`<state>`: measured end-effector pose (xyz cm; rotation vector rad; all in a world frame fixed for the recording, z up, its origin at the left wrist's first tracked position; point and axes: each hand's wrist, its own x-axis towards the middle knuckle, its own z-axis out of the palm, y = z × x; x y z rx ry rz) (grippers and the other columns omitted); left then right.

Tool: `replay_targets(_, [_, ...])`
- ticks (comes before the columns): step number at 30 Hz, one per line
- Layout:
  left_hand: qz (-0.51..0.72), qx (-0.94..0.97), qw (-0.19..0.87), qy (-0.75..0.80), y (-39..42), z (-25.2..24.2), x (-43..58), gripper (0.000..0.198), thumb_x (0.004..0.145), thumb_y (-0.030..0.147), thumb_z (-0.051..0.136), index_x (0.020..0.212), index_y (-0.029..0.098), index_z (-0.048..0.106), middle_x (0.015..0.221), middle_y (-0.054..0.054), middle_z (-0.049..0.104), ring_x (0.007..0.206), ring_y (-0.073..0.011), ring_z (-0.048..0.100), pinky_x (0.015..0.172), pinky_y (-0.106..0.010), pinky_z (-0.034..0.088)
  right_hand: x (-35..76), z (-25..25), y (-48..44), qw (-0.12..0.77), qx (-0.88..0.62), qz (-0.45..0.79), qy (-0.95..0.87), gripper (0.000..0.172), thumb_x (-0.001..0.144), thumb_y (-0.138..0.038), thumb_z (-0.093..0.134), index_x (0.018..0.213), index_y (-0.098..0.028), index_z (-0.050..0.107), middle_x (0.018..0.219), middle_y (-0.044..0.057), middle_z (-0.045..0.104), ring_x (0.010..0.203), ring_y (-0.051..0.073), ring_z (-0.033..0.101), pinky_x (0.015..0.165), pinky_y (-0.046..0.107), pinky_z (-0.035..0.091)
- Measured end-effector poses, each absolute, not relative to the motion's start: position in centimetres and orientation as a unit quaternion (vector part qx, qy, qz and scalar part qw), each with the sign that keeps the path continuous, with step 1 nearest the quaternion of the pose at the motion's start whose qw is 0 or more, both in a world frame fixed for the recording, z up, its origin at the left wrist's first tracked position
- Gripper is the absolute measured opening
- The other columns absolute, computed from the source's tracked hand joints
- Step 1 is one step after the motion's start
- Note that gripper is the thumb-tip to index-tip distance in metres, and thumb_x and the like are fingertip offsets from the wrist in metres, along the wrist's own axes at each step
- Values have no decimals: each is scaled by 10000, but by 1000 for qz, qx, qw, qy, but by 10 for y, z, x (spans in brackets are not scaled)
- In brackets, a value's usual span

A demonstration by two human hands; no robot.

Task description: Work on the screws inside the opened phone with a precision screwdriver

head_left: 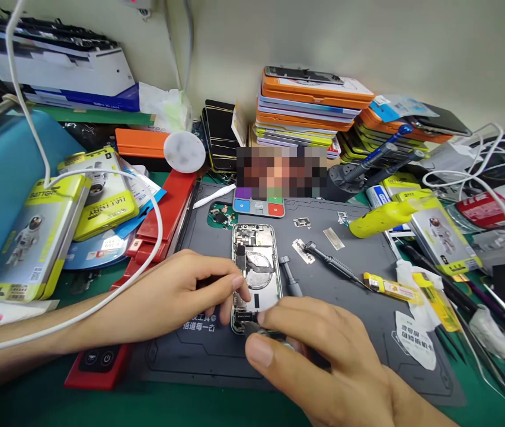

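Observation:
An opened phone (260, 299) lies on the grey work mat (217, 367), its inside facing up, with a round coil in the middle and a dark part at the near end. My left hand (203, 284) comes in from the left, with bent fingers closed at the phone's left edge. Over the near right corner, my right hand (323, 350) is closed around a dark tool (252, 330), pinched between thumb and fingers. Most of that tool is hidden by the hand, so its exact kind does not show.
Right of the phone lie screwdrivers (335, 261), small metal plates (333, 238) and a yellow bottle (379, 219). A red lamp base (96, 365) and battery packs (34, 237) stand left. Stacked orange cases (310, 89) rise behind. A white cable (157, 237) crosses above my left forearm.

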<state>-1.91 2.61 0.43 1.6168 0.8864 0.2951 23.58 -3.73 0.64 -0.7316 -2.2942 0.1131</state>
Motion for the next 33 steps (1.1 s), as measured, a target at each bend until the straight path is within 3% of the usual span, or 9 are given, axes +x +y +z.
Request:
replay_targets(3, [129,699,590,382,26,4,-20,361,1184,384,514,1064,219,811,819,54,778,785,-114,725,763,-200,523,235,5,-36,353,-279,41,-892,351,1090,-83,570,1305,-254,790,901,10,795,811,137,764,656,256,630])
replay_targets(7, [127,705,585,381,26,4,-20,377,1183,396,515,1032,222,814,829,51,784,779,-119,718,753,-209,514,235,1,-32,371,-246,68,-893,344,1101,-107,520,1352,-174,745,996,73,815,856,176,785,694,289,660])
replay_targets(10, [121,705,587,379,27,4,-20,381,1181,384,517,967,218,785,853,54,788,808,-118,719,777,-201,510,236,-3,-30,366,-233,93,-896,415,1121,-107,386,1405,-117,688,1178,155,826,1075,214,808,814,332,702])
replay_targets(13, [121,709,584,377,26,4,-20,382,1177,357,515,906,214,742,868,55,781,829,-117,708,780,-192,500,235,-6,-29,359,-226,89,-901,403,1147,-146,359,1412,-95,659,1261,167,829,1254,222,780,942,348,707])
replay_targets(18, [122,711,578,383,26,5,-21,389,1173,391,511,926,221,759,902,45,810,857,-135,733,792,-207,510,229,-8,-32,357,-252,96,-894,311,1139,-172,494,1415,-119,626,1180,97,860,1128,178,818,994,313,691])
replay_targets(21, [120,711,579,381,26,4,-21,405,1171,379,515,891,221,761,864,46,812,808,-135,736,772,-220,515,231,-3,-35,395,-337,201,-831,429,1117,-118,529,1539,-193,557,1161,49,837,1063,155,810,988,296,679])
replay_targets(26, [123,701,585,388,25,1,-21,413,1183,436,492,1048,243,831,818,54,807,775,-121,742,758,-213,524,249,13,-19,520,-517,213,-646,445,1142,-281,560,1584,-241,584,930,39,712,845,202,725,709,316,647])
replay_targets(28, [128,701,584,390,24,0,-21,413,1180,422,497,1032,242,837,804,56,803,766,-115,740,748,-210,519,257,15,-7,476,-542,204,-662,464,1125,-299,588,1581,-216,578,822,6,648,732,186,673,584,285,574])
replay_targets(33, [127,705,584,382,23,-2,-21,411,1179,409,495,1036,242,842,807,55,807,775,-118,747,750,-210,523,264,3,6,260,-586,63,-765,351,1080,-243,601,1427,-212,556,746,-82,548,541,119,545,533,256,464])
